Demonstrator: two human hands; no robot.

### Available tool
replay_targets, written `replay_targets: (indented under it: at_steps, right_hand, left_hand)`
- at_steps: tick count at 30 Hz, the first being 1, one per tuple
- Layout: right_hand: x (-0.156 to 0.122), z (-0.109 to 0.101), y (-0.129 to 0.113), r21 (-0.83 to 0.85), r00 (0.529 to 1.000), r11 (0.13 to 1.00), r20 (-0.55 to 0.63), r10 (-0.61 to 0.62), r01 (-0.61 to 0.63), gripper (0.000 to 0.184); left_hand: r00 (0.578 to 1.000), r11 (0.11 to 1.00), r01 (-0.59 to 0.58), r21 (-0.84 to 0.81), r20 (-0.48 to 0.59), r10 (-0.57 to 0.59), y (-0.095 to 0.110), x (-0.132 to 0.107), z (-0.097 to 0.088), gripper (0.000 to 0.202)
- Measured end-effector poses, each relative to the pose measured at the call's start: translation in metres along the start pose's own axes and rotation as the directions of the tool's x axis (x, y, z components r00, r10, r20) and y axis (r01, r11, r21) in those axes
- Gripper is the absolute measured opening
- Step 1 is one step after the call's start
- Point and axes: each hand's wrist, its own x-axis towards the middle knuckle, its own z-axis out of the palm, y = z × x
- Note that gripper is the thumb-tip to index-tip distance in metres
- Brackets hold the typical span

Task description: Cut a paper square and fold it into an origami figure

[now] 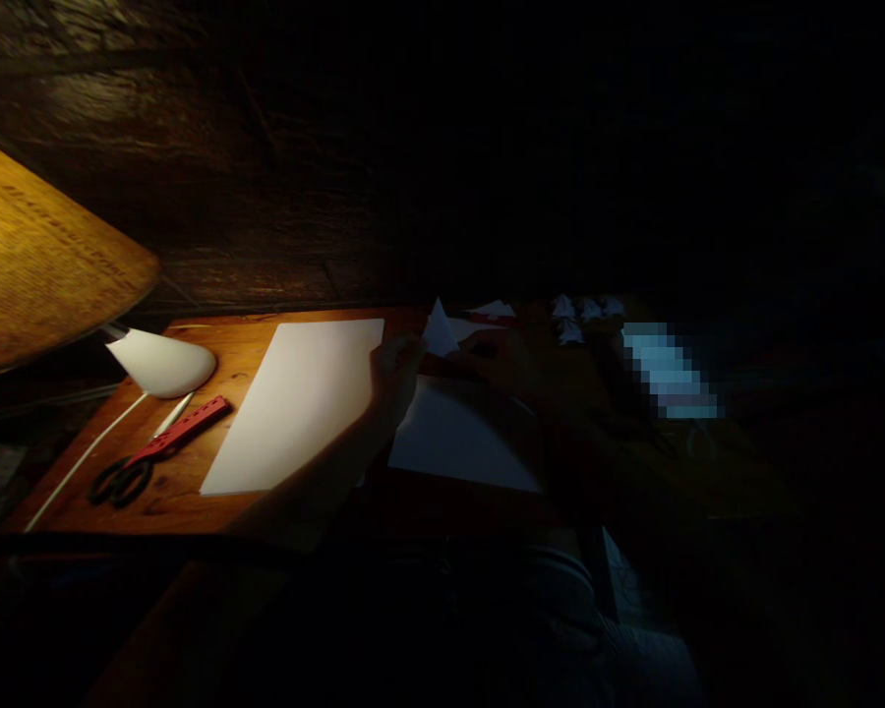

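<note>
A small piece of folded paper (440, 330), pointed at the top, stands upright between my two hands above the table. My left hand (398, 366) pinches its left side, and the fingers of my right hand (487, 356) close on its lower right edge. The right hand lies in deep shadow, so its fingertips are hard to make out. A white sheet (464, 433) lies on the table just below both hands. To the left of my left forearm is a larger stack of white paper (302, 393).
A lamp with a white base (166, 366) stands at the left. Near it lie scissors with black handles (122, 482), a red holed strip (184, 428) and a white pen (171, 415). Several folded paper pieces (569, 332) and a bright blurred rectangle (668, 372) are at the right.
</note>
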Motion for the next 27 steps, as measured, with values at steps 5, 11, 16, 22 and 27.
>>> replay_targets:
  at_steps: [5,11,16,22,27]
  right_hand:
    - [0.001,-0.001,0.001,-0.049,0.999,0.999,-0.049,-0.004,0.002,0.026]
    - [0.000,0.001,0.000,-0.031,0.998,0.999,-0.061,-0.015,0.013,0.021]
    - [0.001,0.000,0.002,-0.062,0.998,0.998,-0.048,-0.026,0.023,0.014]
    - [0.002,-0.002,0.003,-0.179,0.997,0.982,-0.045,-0.065,0.056,0.011]
    - [0.003,-0.003,0.003,-0.157,0.996,0.984,-0.025,-0.087,0.082,0.010]
  left_hand:
    - [1.000,1.000,-0.010,-0.018,-0.018,0.010,0.013,-0.001,-0.001,0.017]
    - [0.999,1.000,0.005,-0.023,-0.042,-0.006,0.013,-0.002,-0.002,0.021]
    - [0.998,0.995,0.027,-0.094,-0.062,-0.033,0.011,-0.003,-0.003,0.018]
    - [0.996,0.990,0.035,-0.134,-0.071,-0.045,0.012,-0.004,0.000,0.020]
    - [0.998,0.991,0.016,-0.132,-0.062,-0.025,0.009,-0.003,-0.001,0.023]
